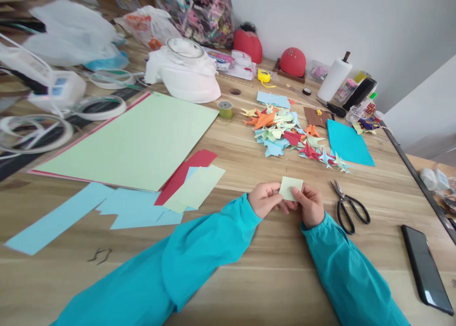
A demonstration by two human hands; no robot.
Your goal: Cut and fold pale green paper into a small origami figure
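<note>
A small pale green paper square (290,188) is held upright between both my hands over the wooden table (249,269). My left hand (265,199) pinches its left edge and my right hand (310,204) pinches its right side with the thumb on the front. Both arms wear teal sleeves. Black scissors (348,207) lie just to the right of my right hand. A pile of folded paper shapes (288,134) in several colours lies beyond my hands.
A large pale green sheet (138,143) lies at left, with light blue, red and green offcuts (142,207) below it. A teal sheet (347,142), a phone (425,269), tape rolls (99,108), a thread spool (225,108), a white paper roll (334,79) and bags crowd the table's edges.
</note>
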